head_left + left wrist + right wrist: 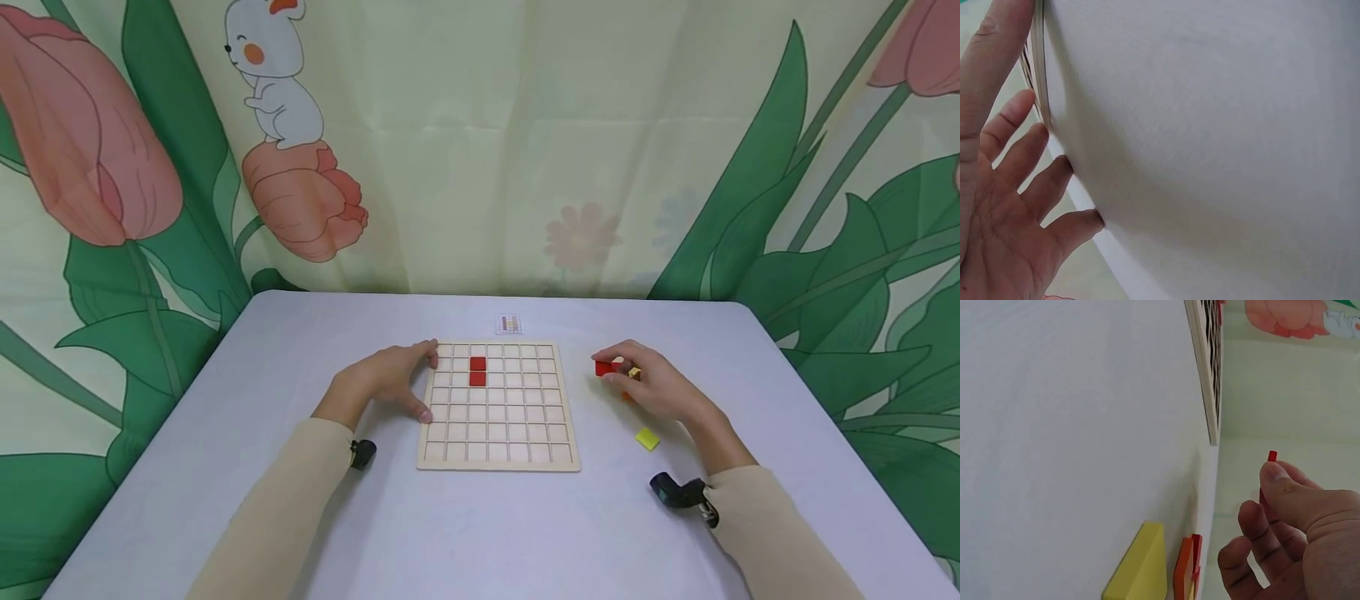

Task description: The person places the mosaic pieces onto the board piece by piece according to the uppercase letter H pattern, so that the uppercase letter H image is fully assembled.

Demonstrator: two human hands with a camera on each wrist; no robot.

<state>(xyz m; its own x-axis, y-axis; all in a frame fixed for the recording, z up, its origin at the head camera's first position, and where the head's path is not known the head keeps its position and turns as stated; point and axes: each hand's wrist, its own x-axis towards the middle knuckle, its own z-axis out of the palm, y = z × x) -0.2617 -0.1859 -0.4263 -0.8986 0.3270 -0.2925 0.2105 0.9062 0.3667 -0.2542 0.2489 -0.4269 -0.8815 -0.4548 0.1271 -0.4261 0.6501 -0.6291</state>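
My left hand (384,379) touches the left edge of a wooden grid board (498,467), its thumb and fingers spread along the rim. In the left wrist view the fingers (1016,134) look fairly straight. Two red square tiles (477,372) sit one above the other in cells near the board's top. Right of the board, my right hand (658,387) pinches a red tile (1272,455) between thumb and index finger, raised above the table in the right wrist view. Beneath that hand, orange (1183,567) and red tiles (1197,544) lie on the table, partly hidden.
A yellow tile (647,438) lies on the white table (480,533) below the right hand. Behind the board is a small printed card (508,324). A curtain (465,167) with tulips and a rabbit hangs beyond the table's far edge.
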